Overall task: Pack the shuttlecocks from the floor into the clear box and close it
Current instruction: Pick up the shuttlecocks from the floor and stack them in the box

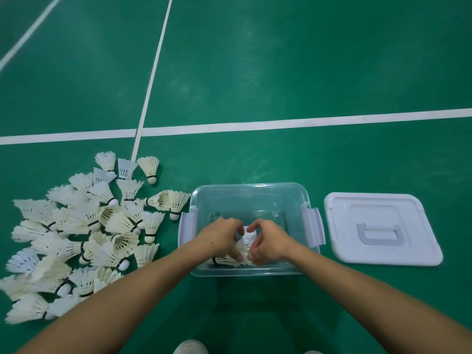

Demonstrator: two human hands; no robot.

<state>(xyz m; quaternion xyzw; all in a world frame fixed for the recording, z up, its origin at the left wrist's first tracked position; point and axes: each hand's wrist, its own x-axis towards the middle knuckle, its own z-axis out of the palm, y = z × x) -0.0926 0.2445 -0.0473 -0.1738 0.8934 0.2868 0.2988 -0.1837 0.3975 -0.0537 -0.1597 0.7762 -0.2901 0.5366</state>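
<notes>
The clear box [249,194] stands open on the green floor, with pale latches on both short sides. Both of my hands reach down inside it. My left hand [222,237] and my right hand [268,241] curl their fingers round a small bunch of white shuttlecocks [236,259] lying at the box's near side. My hands partly hide that bunch. A big pile of white feather shuttlecocks [86,233] lies on the floor left of the box. The box's pale lid [380,228] lies flat on the floor to the right, handle up.
White court lines [281,122] cross the green floor beyond the box. The toe of a pale shoe [190,347] shows at the bottom edge, near my arms.
</notes>
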